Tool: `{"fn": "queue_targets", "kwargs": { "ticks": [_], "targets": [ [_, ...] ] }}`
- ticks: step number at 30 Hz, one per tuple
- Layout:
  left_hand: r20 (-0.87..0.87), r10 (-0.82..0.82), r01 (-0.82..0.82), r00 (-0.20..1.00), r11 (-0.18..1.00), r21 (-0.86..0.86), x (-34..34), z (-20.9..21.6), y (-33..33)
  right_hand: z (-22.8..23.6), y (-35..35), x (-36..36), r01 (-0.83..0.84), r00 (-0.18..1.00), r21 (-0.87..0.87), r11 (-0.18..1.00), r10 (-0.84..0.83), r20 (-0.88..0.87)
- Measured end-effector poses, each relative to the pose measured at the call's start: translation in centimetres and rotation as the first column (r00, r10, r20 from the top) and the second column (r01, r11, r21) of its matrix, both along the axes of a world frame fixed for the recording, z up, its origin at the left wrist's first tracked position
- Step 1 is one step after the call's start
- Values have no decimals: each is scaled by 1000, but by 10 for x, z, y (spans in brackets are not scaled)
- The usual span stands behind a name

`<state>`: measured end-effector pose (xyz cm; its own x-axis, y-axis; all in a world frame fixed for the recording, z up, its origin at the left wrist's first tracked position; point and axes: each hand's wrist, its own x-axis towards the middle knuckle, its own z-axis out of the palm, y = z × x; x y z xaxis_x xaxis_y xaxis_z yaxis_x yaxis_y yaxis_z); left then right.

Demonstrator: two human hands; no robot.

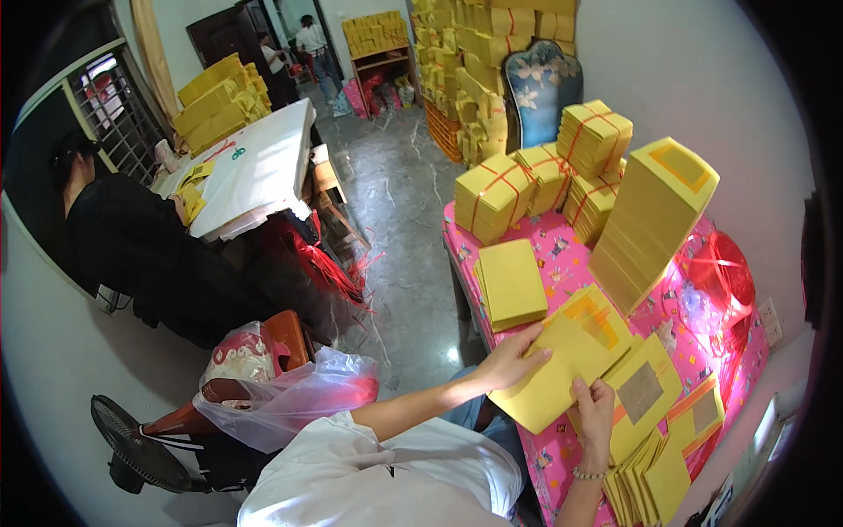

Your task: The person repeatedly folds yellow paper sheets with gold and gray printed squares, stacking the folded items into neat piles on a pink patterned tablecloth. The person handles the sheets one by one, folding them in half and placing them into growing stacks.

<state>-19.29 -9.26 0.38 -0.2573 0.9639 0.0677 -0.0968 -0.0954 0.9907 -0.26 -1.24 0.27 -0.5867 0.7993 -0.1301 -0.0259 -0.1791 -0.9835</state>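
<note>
My left hand (514, 358) pinches the left edge of a yellow paper sheet (562, 364) with an orange printed patch, thumb on top. At its lower right edge, my right hand (593, 413), with a beaded bracelet at the wrist, has its fingers closed on the same sheet. The sheet is held tilted over the pink patterned tabletop (549, 457). To its right lie yellow papers with a grey square (645, 391), partly under it. Folded yellow papers (645, 483) sit close to my right forearm. A low stack of yellow paper (511, 285) lies beyond my left hand.
A tall yellow paper stack (659, 215) rises behind the sheet. Bundles tied in red (494, 198) stand at the table's far end, before a blue chair (543, 92). Red ribbon (722, 268) lies right. Across the aisle, a person in black (149, 246) works at a white-covered table (255, 167).
</note>
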Motion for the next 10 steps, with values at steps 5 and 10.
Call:
{"fn": "queue_targets", "kwargs": {
  "ticks": [5, 10],
  "targets": [
    [-41, 71, -70, 997, 997, 36, -3, -26, 5, 8, 4, 6, -109, 926, 222, 969, 18, 377],
    [168, 19, -14, 986, 999, -33, -2, 5, 3, 9, -2, 5, -147, 978, -33, 989, 151, 146]
  ]
}}
